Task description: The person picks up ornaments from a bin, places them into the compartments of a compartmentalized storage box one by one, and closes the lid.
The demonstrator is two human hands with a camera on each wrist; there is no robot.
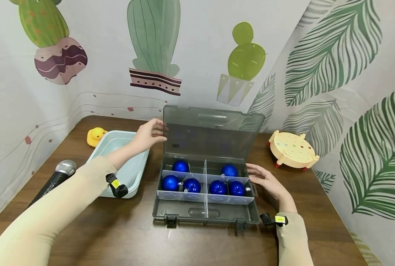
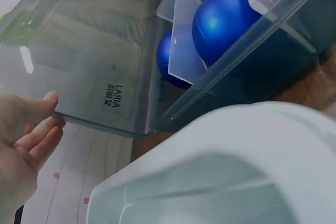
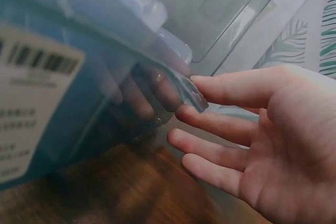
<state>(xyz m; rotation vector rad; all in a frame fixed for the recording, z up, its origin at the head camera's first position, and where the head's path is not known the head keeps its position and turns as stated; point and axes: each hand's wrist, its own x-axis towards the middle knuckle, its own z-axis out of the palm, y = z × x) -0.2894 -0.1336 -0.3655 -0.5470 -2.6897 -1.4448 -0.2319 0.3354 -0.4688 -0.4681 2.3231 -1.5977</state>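
A grey translucent storage box stands on the table with its lid raised at the back. My left hand pinches the lid's left edge; in the left wrist view the thumb lies in front of the edge and the fingers behind. At the box's right side, my right hand holds the rim near the back corner between thumb and forefinger, as the right wrist view shows. Several blue Christmas balls sit in the back and middle compartments, parted by clear dividers. Two latches hang at the front.
Left of the box is a pale blue tray, partly under my left forearm. A yellow rubber duck sits behind it and a microphone lies farther left. A cream pegged toy stool stands at the back right. Patterned cloth hangs behind the table.
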